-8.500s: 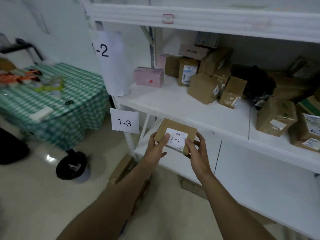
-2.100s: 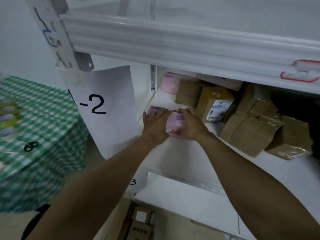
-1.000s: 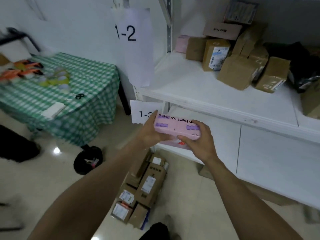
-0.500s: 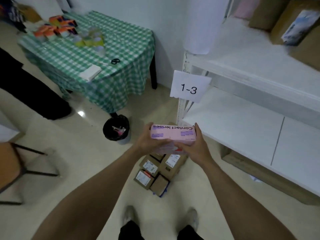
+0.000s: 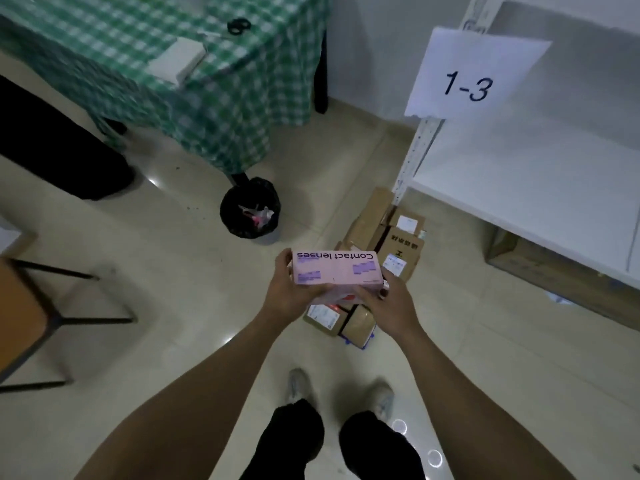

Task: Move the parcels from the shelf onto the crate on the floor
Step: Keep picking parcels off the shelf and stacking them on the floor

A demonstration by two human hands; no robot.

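Pale glossy floor tiles [image 5: 173,341] filled most of the head view, with the person's two light shoes [image 5: 298,386] planted on them at the near edge below dark trousers. Both bare forearms reached forward from there. The left hand [image 5: 287,294] and the right hand [image 5: 389,304] held a pink rectangular carton printed "Contact lenses" [image 5: 337,271] between them, level and well above the floor. Each hand gripped one end, thumb up the side and fingers [image 5: 365,293] curled under the base, so that they were pinching the carton, not spread.

Directly beneath and just beyond the carton lay a pile of brown cardboard parcels [image 5: 394,244], crowded against the foot of the shelf post. Slivers of blue [image 5: 358,344] at the pile's near edge were probably the crate, though almost all of it was hidden. Left of the pile stood a round black-lined waste bin [image 5: 250,211]. Beyond, to the right, ran a white shelf [image 5: 519,174] with a paper sign reading "1-3" [image 5: 467,84]; farthest off was a desk under a green checked cloth [image 5: 207,98].

By my reading this was the carrying step: the carton was off the shelf and poised over its destination. The next move would call for a bend and a straight lowering onto a flat patch of the pile. Both hands should let go only once the carton sat steady, since the heap looked uneven and it could slide off.
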